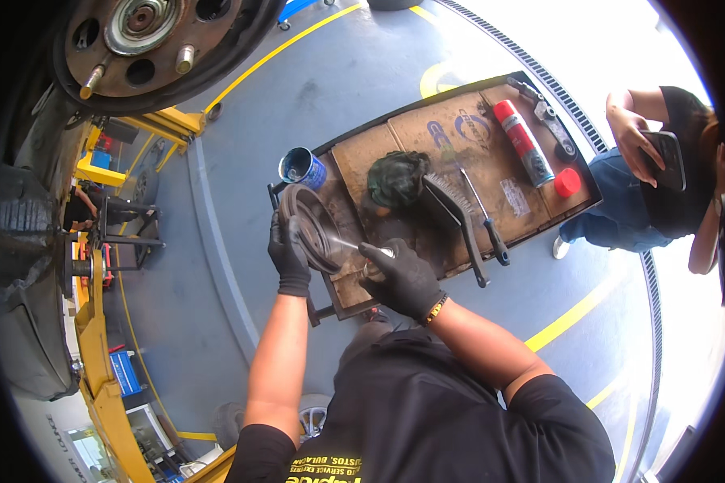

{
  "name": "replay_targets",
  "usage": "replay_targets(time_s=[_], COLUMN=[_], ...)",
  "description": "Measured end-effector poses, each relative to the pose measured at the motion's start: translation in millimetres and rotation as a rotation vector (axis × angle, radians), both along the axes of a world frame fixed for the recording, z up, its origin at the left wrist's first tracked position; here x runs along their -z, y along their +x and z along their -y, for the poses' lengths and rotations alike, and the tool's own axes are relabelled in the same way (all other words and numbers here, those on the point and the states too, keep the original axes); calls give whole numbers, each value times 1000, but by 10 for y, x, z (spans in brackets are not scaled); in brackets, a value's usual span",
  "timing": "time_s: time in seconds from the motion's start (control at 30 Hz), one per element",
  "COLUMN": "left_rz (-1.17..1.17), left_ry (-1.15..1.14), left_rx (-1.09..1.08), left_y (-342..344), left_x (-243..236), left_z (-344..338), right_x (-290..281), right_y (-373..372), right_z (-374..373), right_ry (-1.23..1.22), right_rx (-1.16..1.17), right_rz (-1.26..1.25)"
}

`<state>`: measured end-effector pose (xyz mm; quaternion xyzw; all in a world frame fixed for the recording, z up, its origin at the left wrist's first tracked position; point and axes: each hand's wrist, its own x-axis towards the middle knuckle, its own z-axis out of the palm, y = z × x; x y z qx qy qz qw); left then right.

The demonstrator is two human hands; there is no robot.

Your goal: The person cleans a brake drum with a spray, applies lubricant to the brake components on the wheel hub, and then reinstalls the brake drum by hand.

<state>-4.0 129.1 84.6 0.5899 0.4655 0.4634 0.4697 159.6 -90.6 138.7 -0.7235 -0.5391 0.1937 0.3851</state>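
My left hand (286, 253), in a black glove, grips a round brown brake drum (312, 216) by its left edge and holds it tilted at the cart's near left corner. In my right hand (403, 278), also gloved, is a spray can (383, 254), mostly hidden by the fingers. A white spray streak runs from the can into the drum's inner side. Beyond the drum stands an open blue tin (304, 169). Close past my right hand lie a dark rag (396, 179), a wire brush (453, 211) and a screwdriver (491, 229).
Cardboard (362, 161) covers the cart top. Toward its far right lie a red-and-white spray can (524, 143), a red cap (567, 182) and a metal part (552, 121). A person (669, 169) with a phone stands right. A wheel hub (141, 40) and yellow lift (97, 338) are left.
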Motion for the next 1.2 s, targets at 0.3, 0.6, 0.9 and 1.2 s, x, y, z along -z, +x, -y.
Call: replay_targets(time_s=[0.3, 0.6, 0.9, 1.2], left_rz=[415, 796, 764, 221], left_ry=[-658, -660, -597, -221], left_rx=[119, 305, 421, 606], left_y=[-29, -254, -362, -398], left_x=[-145, -22, 49, -423], left_z=[49, 197, 210, -9], right_x=[116, 73, 76, -40], right_y=[29, 126, 377, 617], right_z=[15, 37, 108, 274], right_ry=[110, 336, 396, 217], right_rx=[105, 122, -100, -258], right_rz=[4, -123, -343, -253])
